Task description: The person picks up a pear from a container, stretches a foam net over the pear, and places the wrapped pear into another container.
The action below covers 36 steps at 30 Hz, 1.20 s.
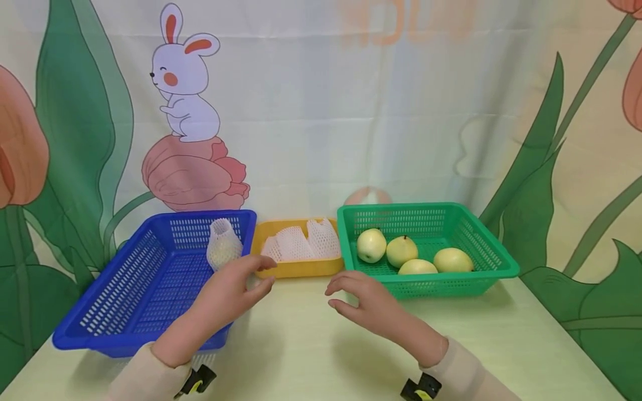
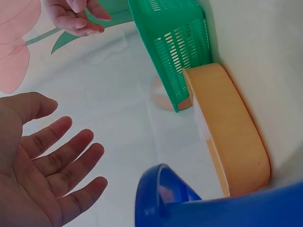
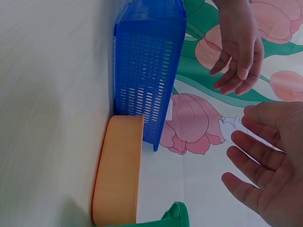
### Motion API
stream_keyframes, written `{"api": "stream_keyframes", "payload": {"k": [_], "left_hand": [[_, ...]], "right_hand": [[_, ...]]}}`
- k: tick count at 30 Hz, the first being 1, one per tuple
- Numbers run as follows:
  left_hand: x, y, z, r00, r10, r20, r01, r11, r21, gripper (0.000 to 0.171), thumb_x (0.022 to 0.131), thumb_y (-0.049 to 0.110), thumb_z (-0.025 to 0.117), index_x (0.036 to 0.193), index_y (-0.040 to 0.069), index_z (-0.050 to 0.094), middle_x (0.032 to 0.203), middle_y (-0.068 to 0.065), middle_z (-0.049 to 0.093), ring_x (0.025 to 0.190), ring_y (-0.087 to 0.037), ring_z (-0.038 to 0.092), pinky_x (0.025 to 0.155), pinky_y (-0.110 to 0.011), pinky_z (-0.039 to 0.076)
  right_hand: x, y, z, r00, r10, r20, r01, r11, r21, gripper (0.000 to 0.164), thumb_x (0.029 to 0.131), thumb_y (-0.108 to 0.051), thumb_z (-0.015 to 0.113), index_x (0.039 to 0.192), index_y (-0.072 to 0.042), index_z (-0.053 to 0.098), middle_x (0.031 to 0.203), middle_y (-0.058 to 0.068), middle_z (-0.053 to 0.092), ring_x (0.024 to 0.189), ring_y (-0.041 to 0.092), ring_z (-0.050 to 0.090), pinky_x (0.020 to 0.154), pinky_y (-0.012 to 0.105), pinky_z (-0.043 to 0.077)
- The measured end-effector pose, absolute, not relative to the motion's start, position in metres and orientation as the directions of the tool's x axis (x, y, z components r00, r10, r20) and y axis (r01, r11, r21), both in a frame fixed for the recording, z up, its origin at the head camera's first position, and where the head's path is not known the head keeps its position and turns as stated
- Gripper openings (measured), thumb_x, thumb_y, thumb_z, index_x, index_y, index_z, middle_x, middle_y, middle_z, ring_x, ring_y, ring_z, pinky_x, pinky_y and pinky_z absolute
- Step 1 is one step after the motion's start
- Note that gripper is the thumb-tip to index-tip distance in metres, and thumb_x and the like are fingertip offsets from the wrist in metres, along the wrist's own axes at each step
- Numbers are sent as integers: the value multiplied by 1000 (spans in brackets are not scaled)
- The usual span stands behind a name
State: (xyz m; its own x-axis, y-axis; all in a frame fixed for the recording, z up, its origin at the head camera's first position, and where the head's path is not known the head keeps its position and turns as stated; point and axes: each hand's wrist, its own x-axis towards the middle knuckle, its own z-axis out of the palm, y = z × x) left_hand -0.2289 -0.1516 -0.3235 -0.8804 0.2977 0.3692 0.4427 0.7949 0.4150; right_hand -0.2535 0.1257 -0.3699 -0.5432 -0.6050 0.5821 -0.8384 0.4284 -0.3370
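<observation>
My left hand (image 1: 232,287), fingers loosely bent and holding nothing, hovers by the right rim of the blue basket (image 1: 150,289). Inside that basket, at its back right, a pear in a white foam net (image 1: 223,245) stands partly behind the hand. My right hand (image 1: 368,303) is likewise bare, its fingers relaxed, near the front left corner of the green basket (image 1: 431,287). Several pale yellow pears (image 1: 371,245) lie in the green basket. Between the two baskets, the yellow tray (image 1: 301,269) holds white foam net sleeves (image 1: 293,242).
All three containers stand on a pale table (image 1: 296,345) in a row toward the back. Behind them hangs a cloth backdrop (image 1: 311,111) printed with a rabbit and tulips. Each sleeve cuff carries a dark strap (image 1: 198,380).
</observation>
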Motion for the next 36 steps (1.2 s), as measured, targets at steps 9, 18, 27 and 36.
{"api": "stream_keyframes", "payload": {"k": [9,18,27,36], "left_hand": [[-223,-141,-331,-833,346,431,511,780,361,28,96,17,69,122,6,71,122,-11,74,118,-32,69,102,-50,55],[-227,-124,-340,-784,413,464,571,773,276,35,94,18,71,128,8,68,127,-11,72,122,-32,67,103,-49,56],[-232,-104,-340,-735,465,493,625,746,229,42,92,17,74,131,6,66,129,-12,71,123,-30,66,105,-46,55],[-238,-82,-340,-718,509,475,659,717,227,44,92,24,75,132,6,66,130,-11,70,124,-29,66,104,-43,55]], "right_hand": [[-258,141,-353,-551,-567,612,-826,477,-302,15,89,-5,76,104,-6,71,103,6,74,100,22,69,89,33,59],[-262,159,-322,-697,-517,496,-712,578,-399,23,93,-10,73,115,-5,69,114,8,73,104,26,68,91,41,58],[-288,178,-288,-813,-476,334,-582,661,-474,37,98,-18,68,131,0,63,134,17,66,124,36,60,101,51,53],[-324,190,-255,-867,-462,189,-496,756,-427,57,99,-24,67,145,3,48,150,24,52,139,44,47,113,59,43]]}}
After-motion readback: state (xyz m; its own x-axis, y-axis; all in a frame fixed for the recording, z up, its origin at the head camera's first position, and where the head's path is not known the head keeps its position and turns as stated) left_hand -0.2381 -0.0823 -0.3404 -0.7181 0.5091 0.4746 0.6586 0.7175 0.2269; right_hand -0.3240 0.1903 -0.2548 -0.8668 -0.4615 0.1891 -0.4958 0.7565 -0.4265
